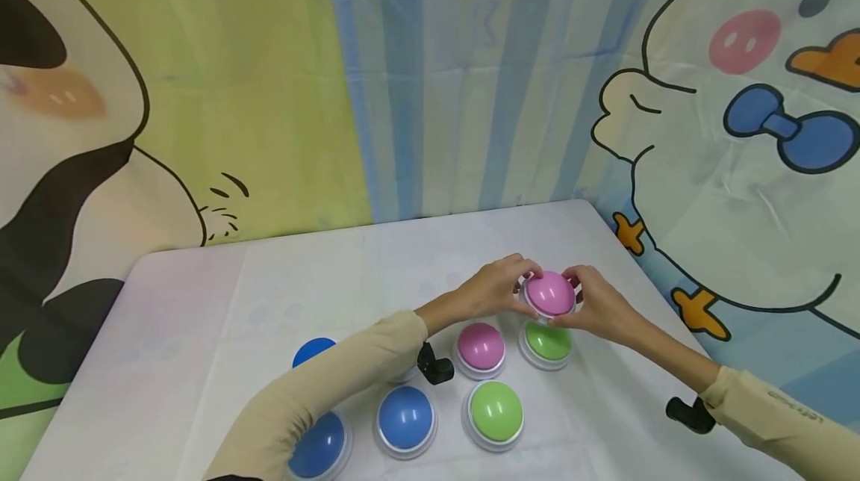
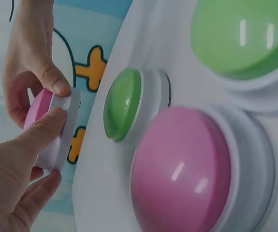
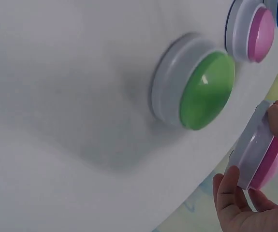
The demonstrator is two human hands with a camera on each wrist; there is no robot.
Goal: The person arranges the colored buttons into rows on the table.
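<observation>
A pink dome push button with a white base is gripped from both sides, raised over the white table. My left hand pinches its left edge between thumb and fingers. On the opposite edge, my right hand has its thumb and fingers on the white rim. The left wrist view shows the held button's white base side-on, both thumbs against it. Just in front of the hands, a green push button sits on the table. Beside it on the left is another pink push button.
Nearer me stand a green button and a blue one. My left sleeve partly covers more blue buttons. Black wrist cameras hang below both forearms. A cartoon-printed curtain borders the table's back and right edges.
</observation>
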